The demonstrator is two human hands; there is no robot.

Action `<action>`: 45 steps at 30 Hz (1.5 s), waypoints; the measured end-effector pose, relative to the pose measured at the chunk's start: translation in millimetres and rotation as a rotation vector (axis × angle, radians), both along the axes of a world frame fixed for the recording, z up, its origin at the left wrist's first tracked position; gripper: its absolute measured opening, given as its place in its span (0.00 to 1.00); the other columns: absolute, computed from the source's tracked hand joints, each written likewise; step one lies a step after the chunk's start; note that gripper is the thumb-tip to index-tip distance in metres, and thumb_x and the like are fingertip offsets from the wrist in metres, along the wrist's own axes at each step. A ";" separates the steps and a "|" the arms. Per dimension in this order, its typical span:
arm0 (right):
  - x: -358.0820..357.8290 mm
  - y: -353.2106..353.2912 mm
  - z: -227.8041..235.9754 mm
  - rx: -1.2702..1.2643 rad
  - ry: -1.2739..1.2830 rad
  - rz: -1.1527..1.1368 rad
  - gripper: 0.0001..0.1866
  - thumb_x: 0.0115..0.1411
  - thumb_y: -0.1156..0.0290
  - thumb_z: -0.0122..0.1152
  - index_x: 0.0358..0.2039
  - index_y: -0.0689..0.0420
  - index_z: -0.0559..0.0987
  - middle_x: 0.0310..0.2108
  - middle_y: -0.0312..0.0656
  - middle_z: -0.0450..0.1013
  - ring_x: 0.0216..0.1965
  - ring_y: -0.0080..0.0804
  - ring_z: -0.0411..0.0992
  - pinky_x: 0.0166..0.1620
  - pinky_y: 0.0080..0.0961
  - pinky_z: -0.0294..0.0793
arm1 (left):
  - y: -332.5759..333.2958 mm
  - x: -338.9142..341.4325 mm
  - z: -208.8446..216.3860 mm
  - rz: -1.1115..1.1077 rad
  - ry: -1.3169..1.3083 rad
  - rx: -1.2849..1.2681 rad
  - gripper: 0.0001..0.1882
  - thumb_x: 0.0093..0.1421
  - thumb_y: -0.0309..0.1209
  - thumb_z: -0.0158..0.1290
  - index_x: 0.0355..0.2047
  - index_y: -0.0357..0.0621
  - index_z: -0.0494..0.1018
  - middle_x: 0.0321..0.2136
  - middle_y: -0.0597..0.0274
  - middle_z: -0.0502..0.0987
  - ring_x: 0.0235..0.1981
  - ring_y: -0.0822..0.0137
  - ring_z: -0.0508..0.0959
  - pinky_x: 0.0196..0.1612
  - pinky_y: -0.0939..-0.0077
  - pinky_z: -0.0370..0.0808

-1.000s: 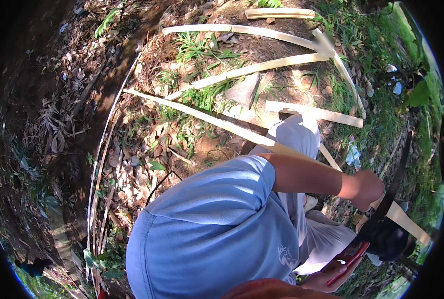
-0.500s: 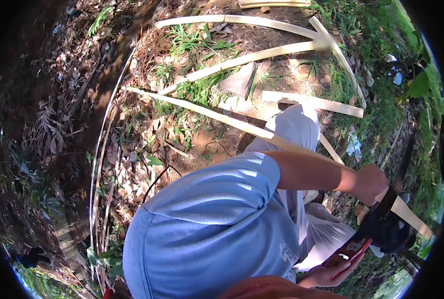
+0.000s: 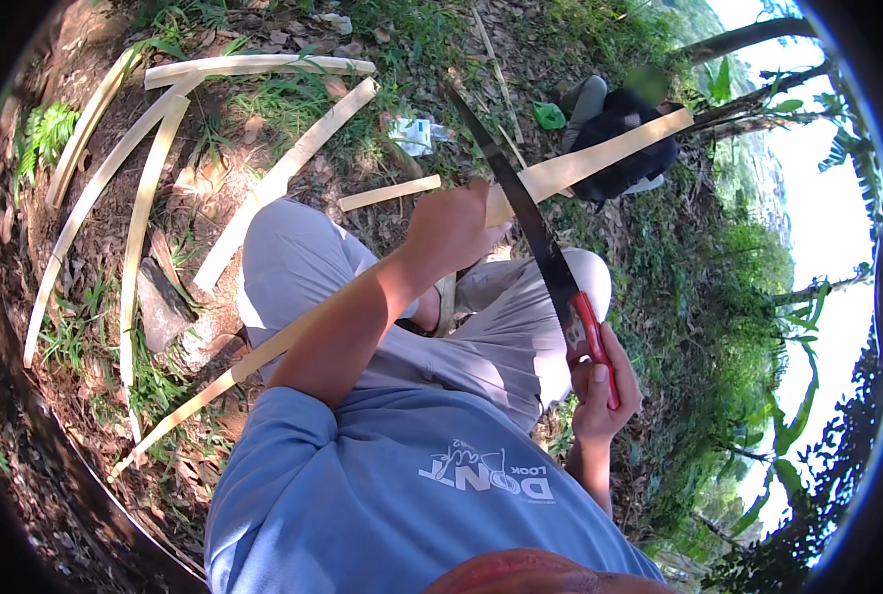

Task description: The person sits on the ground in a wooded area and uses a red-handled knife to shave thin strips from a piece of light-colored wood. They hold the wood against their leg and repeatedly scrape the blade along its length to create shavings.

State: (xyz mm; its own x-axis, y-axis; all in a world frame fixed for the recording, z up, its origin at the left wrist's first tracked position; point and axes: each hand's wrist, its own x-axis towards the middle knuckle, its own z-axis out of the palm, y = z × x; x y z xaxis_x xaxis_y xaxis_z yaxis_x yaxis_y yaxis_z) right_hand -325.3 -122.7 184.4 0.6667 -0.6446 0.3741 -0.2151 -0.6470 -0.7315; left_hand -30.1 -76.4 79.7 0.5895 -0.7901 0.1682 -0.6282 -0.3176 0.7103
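Observation:
My left hand [image 3: 451, 230] is closed around a long pale bamboo strip [image 3: 605, 156]. The strip runs from the ground at lower left, past my left forearm, and out beyond the fist to the upper right. My right hand [image 3: 605, 401] grips the red handle of a pruning saw [image 3: 530, 223] with a long, dark, curved blade. Just beyond my left fist the blade crosses over the strip; whether it touches, I cannot tell. Both hands are above my bent legs in light trousers [image 3: 308, 262].
Several more pale strips [image 3: 283, 178] lie on leafy, grassy ground to the left and ahead. A grey stone [image 3: 162, 305] is among them. Farther off are a white packet [image 3: 414, 137], a green plastic piece [image 3: 548, 116] and a seated person in dark clothing [image 3: 624, 148]. Plants fill the right.
My view has swung to the right and up, bringing the other person and trees into sight. The saw blade now stands across the strip. Both hands keep their grips.

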 end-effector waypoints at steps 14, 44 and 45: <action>84.5 -58.7 4.6 0.010 0.057 0.094 0.20 0.75 0.67 0.63 0.62 0.60 0.83 0.37 0.43 0.86 0.33 0.23 0.80 0.41 0.21 0.77 | 6.2 -3.8 -8.5 0.029 0.013 0.077 0.28 0.60 0.52 0.68 0.42 0.37 0.77 0.29 0.45 0.86 0.31 0.43 0.88 0.36 0.49 0.84; 119.0 -64.7 -46.7 0.024 -0.017 0.179 0.19 0.74 0.72 0.63 0.62 0.60 0.82 0.47 0.48 0.86 0.44 0.27 0.82 0.51 0.24 0.79 | -0.7 -12.1 -22.3 0.006 0.035 0.106 0.35 0.61 0.58 0.66 0.49 0.34 0.78 0.29 0.47 0.86 0.33 0.45 0.88 0.38 0.52 0.84; 119.1 -62.9 -48.9 0.005 -0.023 0.195 0.19 0.73 0.73 0.64 0.62 0.60 0.83 0.46 0.48 0.86 0.41 0.28 0.83 0.49 0.25 0.80 | 1.3 -13.2 -23.0 0.006 0.001 0.098 0.36 0.61 0.58 0.66 0.50 0.33 0.78 0.29 0.47 0.86 0.33 0.45 0.88 0.39 0.52 0.84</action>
State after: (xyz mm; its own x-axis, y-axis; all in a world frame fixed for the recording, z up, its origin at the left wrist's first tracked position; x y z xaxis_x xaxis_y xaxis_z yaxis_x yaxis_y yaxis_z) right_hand -206.2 -185.6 135.5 0.7704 -0.5063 0.3875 -0.0696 -0.6709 -0.7383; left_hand -43.4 -75.2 56.7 0.5945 -0.7990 0.0898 -0.6255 -0.3895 0.6760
